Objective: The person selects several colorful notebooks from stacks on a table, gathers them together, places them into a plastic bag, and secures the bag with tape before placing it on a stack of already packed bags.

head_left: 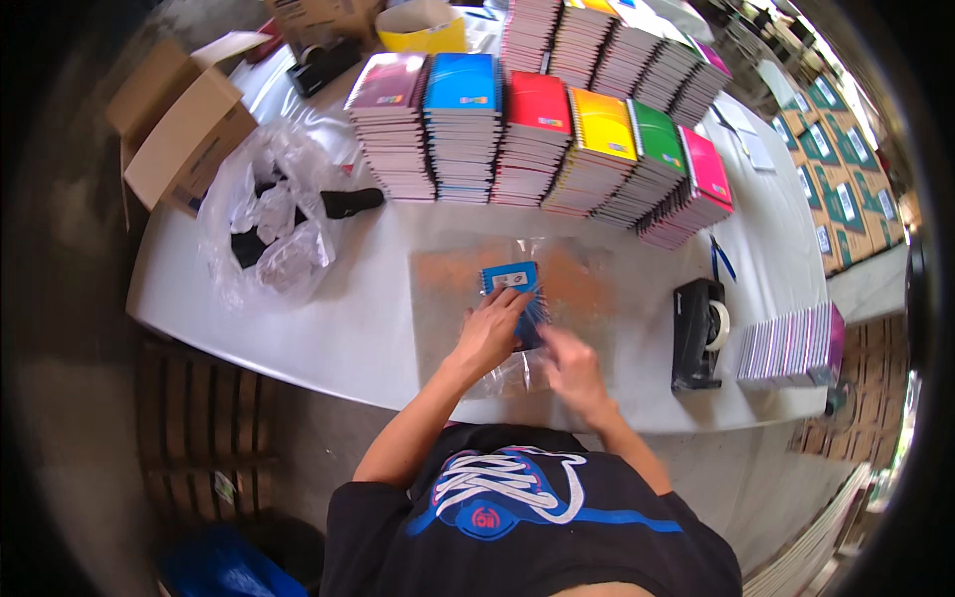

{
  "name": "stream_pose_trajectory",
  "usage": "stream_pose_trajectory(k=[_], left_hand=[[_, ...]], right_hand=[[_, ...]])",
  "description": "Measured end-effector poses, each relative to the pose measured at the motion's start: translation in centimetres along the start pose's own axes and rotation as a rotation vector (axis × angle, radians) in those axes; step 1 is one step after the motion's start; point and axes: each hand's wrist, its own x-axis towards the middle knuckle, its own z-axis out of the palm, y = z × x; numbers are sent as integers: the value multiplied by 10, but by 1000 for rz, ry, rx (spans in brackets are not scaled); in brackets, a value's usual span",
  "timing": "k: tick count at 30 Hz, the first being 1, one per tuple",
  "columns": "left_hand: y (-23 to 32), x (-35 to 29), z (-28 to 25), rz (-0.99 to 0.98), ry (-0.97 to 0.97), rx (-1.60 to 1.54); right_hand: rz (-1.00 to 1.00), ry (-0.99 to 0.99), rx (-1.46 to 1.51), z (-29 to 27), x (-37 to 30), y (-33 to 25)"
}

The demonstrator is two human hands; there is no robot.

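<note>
A small blue spiral notebook [509, 277] with a white label lies on the mat in front of me, with clear plastic film [517, 376] around its near side. My left hand [490, 326] rests over it, fingers stretched across the cover and pressing it down. Close by, at the notebook's lower right edge, my right hand [574, 370] is smeared by motion. Its fingers look bent near the film, but whether they grip anything is unclear. Beneath all this is a flat, orange-stained mat [438, 298].
Tall stacks of coloured spiral notebooks [463, 139] stand across the back. A crumpled plastic bag [274, 219] and an open carton [189, 134] are at left. To the right are a black tape dispenser [696, 338], blue-handled pliers [723, 259] and a purple notebook stack [793, 346].
</note>
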Motion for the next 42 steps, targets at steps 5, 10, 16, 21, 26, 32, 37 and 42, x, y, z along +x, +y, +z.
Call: stream_pose_trajectory(k=[5,10,16,21,26,32,37,42], left_hand=[[7,-2,-1,-97,-82,38],[-6,-2,6,37,-50,-4],[4,4,-5,28,-161,9],[6,-1,-8,-44,-177,62],[3,1,-10,-74,-271,-53],[-29,-13,1,-141,-62,-18],[-23,-3,8,-186,-187,-26],[-20,-2,16,-183,-183,19]], right_hand=[[105,-581,195,-54,-2,-27],[22,69,244,-57,93,10],[42,-536,472,-29,183,92],[-75,-625,290,-59,183,23],[-475,-764,47,-31,143,22],[-230,-807,385,-24,146,55],[-133,-711,609,-9,133,66],[-82,-653,691,-3,126,53]])
